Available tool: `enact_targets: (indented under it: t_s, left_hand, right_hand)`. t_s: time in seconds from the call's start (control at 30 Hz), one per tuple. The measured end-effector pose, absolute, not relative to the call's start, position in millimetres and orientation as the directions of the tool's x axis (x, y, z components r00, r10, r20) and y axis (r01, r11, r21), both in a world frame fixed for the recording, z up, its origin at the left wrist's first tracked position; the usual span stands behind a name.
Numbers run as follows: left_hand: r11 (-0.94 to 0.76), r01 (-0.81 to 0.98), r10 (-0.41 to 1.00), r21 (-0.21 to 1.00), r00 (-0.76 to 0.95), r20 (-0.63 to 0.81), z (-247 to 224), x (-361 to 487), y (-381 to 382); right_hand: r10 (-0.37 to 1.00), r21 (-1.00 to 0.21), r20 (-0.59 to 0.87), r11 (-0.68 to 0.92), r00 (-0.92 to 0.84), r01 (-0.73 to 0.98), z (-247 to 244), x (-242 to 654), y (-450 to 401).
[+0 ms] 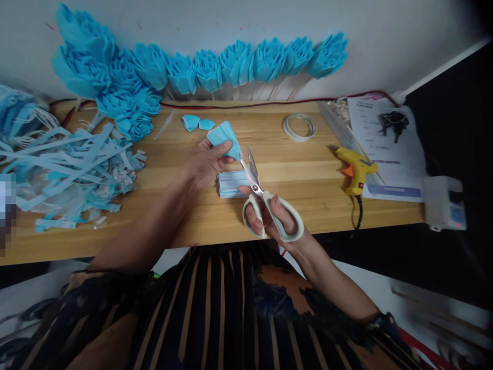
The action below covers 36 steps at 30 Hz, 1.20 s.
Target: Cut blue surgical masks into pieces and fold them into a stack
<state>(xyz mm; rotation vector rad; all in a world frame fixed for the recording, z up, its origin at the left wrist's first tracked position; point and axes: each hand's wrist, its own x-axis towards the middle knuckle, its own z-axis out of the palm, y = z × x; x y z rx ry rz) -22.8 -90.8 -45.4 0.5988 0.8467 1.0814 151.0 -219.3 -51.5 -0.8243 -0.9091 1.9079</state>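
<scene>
Between the thumb and fingers of my left hand is a folded piece of blue fabric, tilted above the table. My right hand has its thumb and fingers through the pale handles of a pair of scissors. The blades stand apart, and one tip meets the lower right corner of the fabric piece. Below the hands lies a stack of pleated blue face masks, partly covered by the right fingers. Two small cut blue pieces rest just beyond my left hand.
Blue fabric flowers line the wall, with more heaped at left. Blue strips and scraps cover the left of the wooden table. A tape roll, a yellow glue gun, printed paper and keys lie to the right.
</scene>
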Motion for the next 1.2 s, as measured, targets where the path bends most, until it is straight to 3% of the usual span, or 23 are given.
enact_targets:
  t_s: [0.7, 0.93, 1.2]
  left_hand:
    - [0.377, -0.373, 0.863, 0.848, 0.474, -0.176, -59, -25, -92]
    - [0.362, -0.326, 0.829, 0.873, 0.541, -0.142, -55, -24, -98]
    - [0.355, -0.325, 0.865, 0.876, 0.471, -0.176, -56, -25, -96]
  right_hand:
    - [0.888, -0.844, -0.237, -0.389, -0.394, -0.368, -52, 157, -211]
    - [0.897, -0.818, -0.161, -0.354, -0.411, -0.453, -55, 152, -202]
    - [0.915, -0.761, -0.181, -0.363, -0.361, -0.538, -49, 142, -205]
